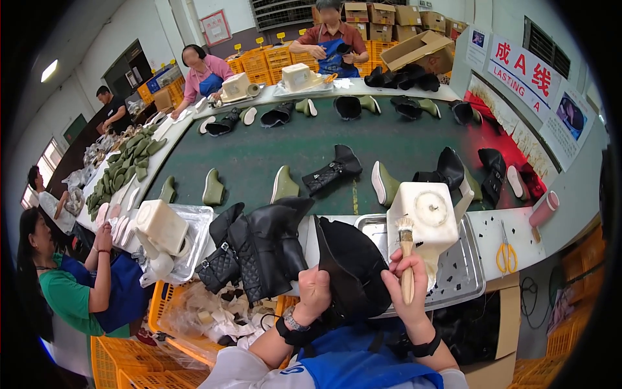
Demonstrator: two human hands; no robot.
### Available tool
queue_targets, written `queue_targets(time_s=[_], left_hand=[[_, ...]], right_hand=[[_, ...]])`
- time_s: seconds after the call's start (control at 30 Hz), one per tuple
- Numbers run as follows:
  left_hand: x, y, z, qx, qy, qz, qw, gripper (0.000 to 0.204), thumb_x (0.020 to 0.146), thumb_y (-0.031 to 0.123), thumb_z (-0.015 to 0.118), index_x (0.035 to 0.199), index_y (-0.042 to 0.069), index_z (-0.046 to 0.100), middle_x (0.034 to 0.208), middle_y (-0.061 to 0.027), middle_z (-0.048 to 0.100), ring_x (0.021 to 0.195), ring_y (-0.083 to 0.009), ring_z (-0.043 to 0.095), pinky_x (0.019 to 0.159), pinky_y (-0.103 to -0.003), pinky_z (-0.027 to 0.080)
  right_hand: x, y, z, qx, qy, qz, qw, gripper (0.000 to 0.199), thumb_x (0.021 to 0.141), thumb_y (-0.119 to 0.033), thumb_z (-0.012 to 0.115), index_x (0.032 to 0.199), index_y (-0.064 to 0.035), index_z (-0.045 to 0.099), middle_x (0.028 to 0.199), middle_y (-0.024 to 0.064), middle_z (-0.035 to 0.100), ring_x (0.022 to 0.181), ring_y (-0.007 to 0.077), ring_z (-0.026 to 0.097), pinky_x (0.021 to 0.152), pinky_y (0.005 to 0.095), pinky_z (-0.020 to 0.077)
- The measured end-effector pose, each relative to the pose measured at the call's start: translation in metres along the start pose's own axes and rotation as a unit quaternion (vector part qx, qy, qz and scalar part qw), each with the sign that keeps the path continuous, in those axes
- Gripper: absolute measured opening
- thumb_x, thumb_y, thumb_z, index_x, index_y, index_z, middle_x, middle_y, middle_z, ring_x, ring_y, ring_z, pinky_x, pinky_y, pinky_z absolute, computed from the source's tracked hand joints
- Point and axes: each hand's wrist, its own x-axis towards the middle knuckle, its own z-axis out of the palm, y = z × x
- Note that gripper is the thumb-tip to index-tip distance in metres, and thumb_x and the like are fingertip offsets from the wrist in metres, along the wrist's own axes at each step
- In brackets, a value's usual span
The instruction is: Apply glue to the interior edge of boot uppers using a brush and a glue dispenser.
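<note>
Belt (pixel 259 155): green, with boots (pixel 334 171) and foot shapes (pixel 285 185) on it.
Left hand (pixel 314 292): curled, pinching the black boot (pixel 353 269).
Right hand (pixel 420 288): pinching the brush (pixel 406 249), bristles up.
Black boot: between both hands, near the tray (pixel 463 279); might drop if the left grip slips.
Brush: could smear the black boot if it tips.

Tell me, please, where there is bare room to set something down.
The green conveyor belt is bare along its middle, between far and near rows of green lasts and black boot uppers. Crowded: left of the left hand, where more uppers overlap.
</note>
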Motion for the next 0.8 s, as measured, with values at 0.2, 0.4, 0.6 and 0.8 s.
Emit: queue_targets(time_s=[0.2, 0.4, 0.6, 0.8], left_hand=[[0.019, -0.001, 0.0, 0.119, -0.025, 0.02, 0.992, 0.042, 0.091, 0.027, 0.036, 0.068, -0.003, 0.054, 0.057, -0.0146, 0.051, 0.051, -0.0258, 0.055, 0.047, -0.031, 0.038], [0.031, -0.04, -0.026, -0.047, 0.039, -0.161, 0.985, 0.043, 0.095, 0.027, 0.035, 0.076, -0.007, 0.054, 0.065, 0.0005, 0.054, 0.059, -0.0049, 0.043, 0.052, -0.025, 0.037], [-0.005, -0.138, -0.087, -0.378, -0.092, -0.224, 0.894, 0.037, 0.093, 0.02, 0.033, 0.122, -0.001, 0.042, 0.111, -0.0102, 0.054, 0.095, -0.0215, 0.055, 0.083, -0.029, 0.045], [0.007, -0.125, -0.073, -0.401, -0.044, -0.245, 0.882, 0.034, 0.091, 0.018, 0.04, 0.118, -0.002, 0.045, 0.107, -0.0108, 0.054, 0.094, -0.0212, 0.053, 0.082, -0.03, 0.045]], right_hand=[[0.007, -0.008, -0.013, 0.02, 0.028, 0.017, 0.999, 0.021, 0.074, 0.005, 0.059, 0.087, -0.0055, 0.045, 0.099, 0.0088, 0.047, 0.078, 0.0103, 0.047, 0.072, 0.0228, 0.0404], [0.002, -0.009, -0.082, -0.076, 0.134, -0.011, 0.988, 0.014, 0.078, 0.001, 0.055, 0.088, -0.0035, 0.046, 0.098, 0.0089, 0.051, 0.078, 0.0107, 0.049, 0.072, 0.0227, 0.0417], [-0.012, -0.016, -0.123, -0.052, 0.217, -0.012, 0.975, 0.018, 0.087, -0.006, 0.046, 0.103, -0.0004, 0.048, 0.091, 0.0076, 0.054, 0.066, 0.0076, 0.048, 0.06, 0.0201, 0.041], [-0.02, 0.0, -0.135, -0.053, 0.277, 0.004, 0.959, 0.027, 0.092, -0.018, 0.041, 0.11, 0.002, 0.049, 0.077, 0.0034, 0.053, 0.058, 0.0046, 0.042, 0.052, 0.0162, 0.0338]])
